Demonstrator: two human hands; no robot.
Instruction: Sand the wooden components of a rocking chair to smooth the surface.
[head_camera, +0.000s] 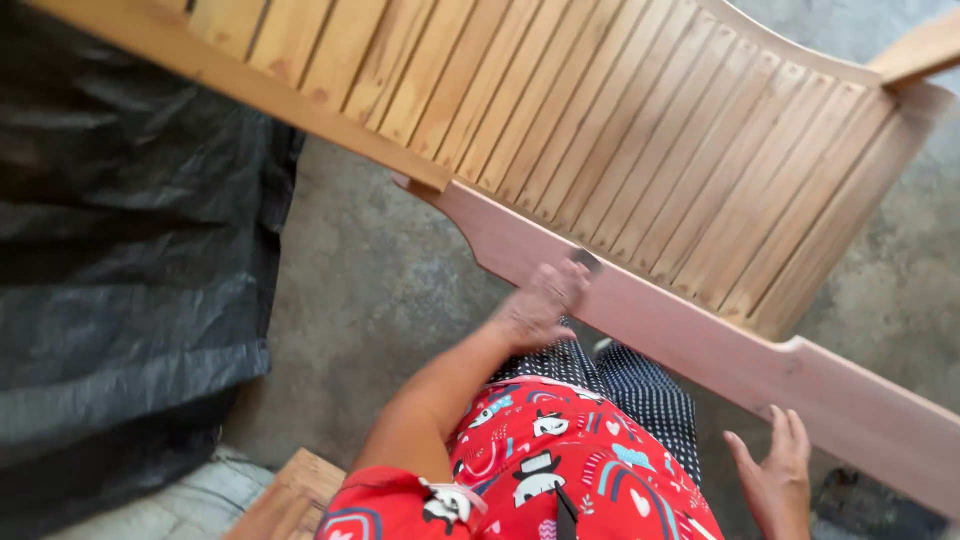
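A slatted wooden seat frame (640, 130) stands tilted in front of me, with a broad smooth rail (700, 340) along its lower edge. My left hand (542, 303) is blurred and rests on that rail, fingers closed on a small dark pad (588, 262) pressed to the wood. Lower right, my right hand (775, 480) is flat with its fingers apart, just under the rail's edge, holding nothing. My red patterned shirt and dotted trousers fill the bottom centre.
A black plastic sheet (120, 250) covers the left side. Grey concrete floor (380, 290) lies under the frame. A wooden block (290, 495) and pale sacking (185, 505) sit at the bottom left. Another wooden piece (925, 45) shows at the top right.
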